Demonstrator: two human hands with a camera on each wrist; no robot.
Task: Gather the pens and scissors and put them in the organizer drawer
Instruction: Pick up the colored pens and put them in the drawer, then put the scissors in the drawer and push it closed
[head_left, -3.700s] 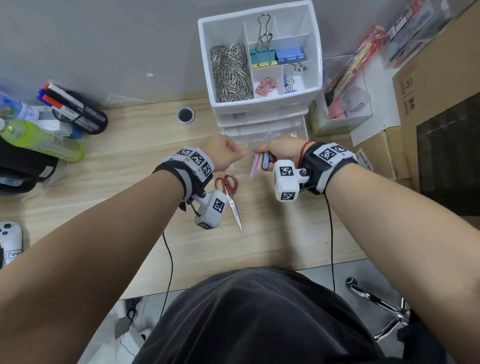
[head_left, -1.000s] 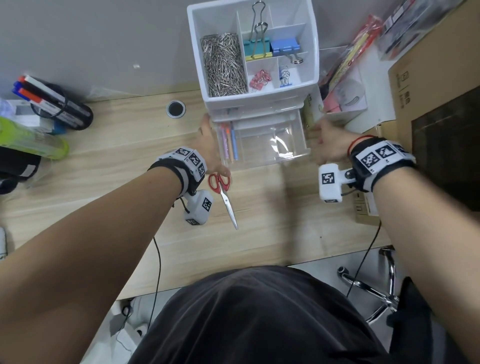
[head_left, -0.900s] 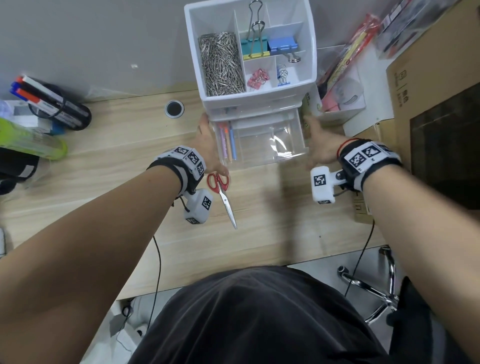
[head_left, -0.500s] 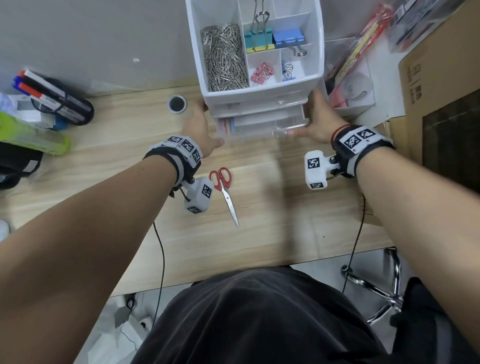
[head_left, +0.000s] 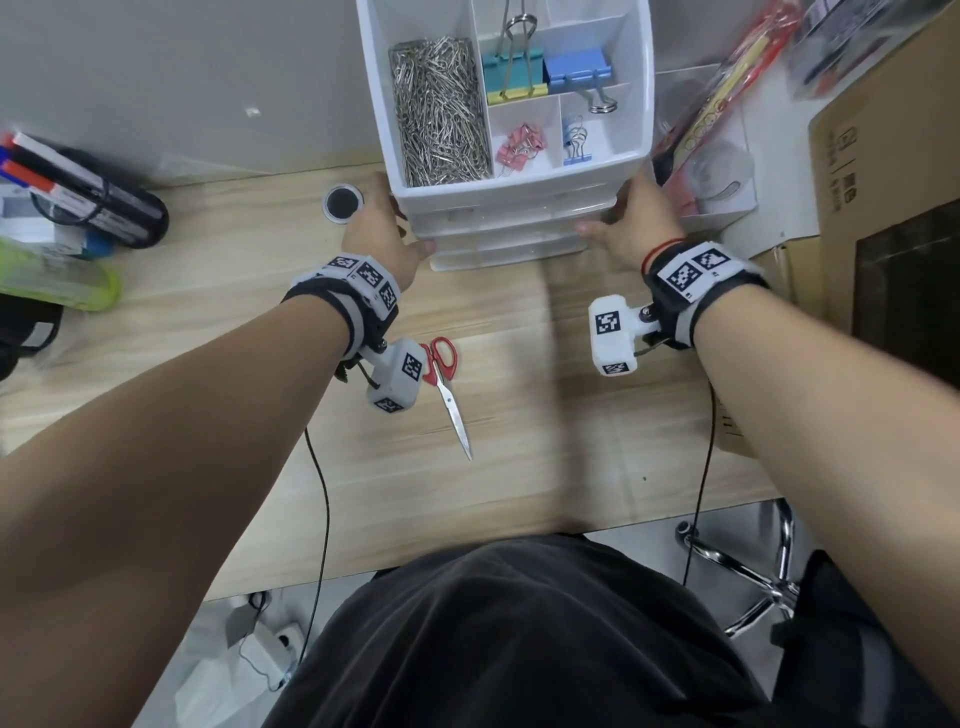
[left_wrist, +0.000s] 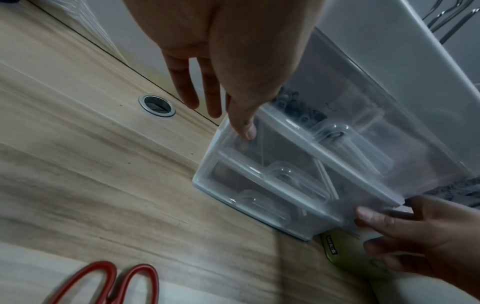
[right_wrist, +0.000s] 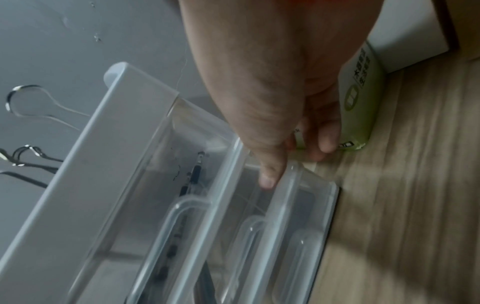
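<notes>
Right hand (right_wrist: 280, 98) thumb seemingly touches the clear drawer (right_wrist: 291, 205) front.

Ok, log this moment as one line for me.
drawer: pushed in | left hand: thumb on organizer front | right hand: same, other corner | scissors: on desk, not stowed

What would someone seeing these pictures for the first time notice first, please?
Probably the white desk organizer at the back of the wooden desk, its top tray full of paper clips and coloured binder clips. The left hand and right hand flank its shut clear drawers, thumbs against the drawer fronts. The red-handled scissors lie on the desk nearer the person.
</notes>
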